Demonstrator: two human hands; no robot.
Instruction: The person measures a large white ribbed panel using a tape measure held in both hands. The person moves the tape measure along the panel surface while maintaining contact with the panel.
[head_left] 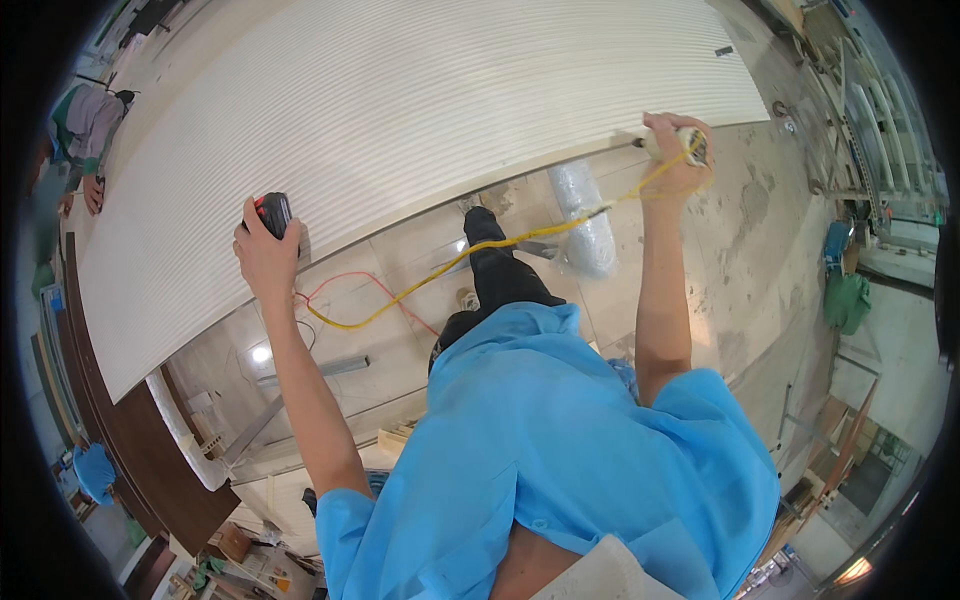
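My left hand (266, 252) is closed around a small black and red block-shaped tool (273, 215) at the near edge of a long white ribbed panel (400, 110). I cannot tell its exact kind. Farther right, my right hand (680, 165) grips a pale rounded tool (658, 146) with a dark tip by the panel's near edge; the fingers hide much of it. A yellow cord (480, 245) hangs from the right hand and sags across to below my left hand. There a thin red cord (365, 275) loops away.
A roll of clear bubble wrap (585, 225) lies on the tiled floor beyond the yellow cord. Metal bars (320, 370) are under the panel's near side. Another person (92, 130) is at the panel's far left. Racks of strips (870, 110) stand at right, dark boards (110, 400) at left.
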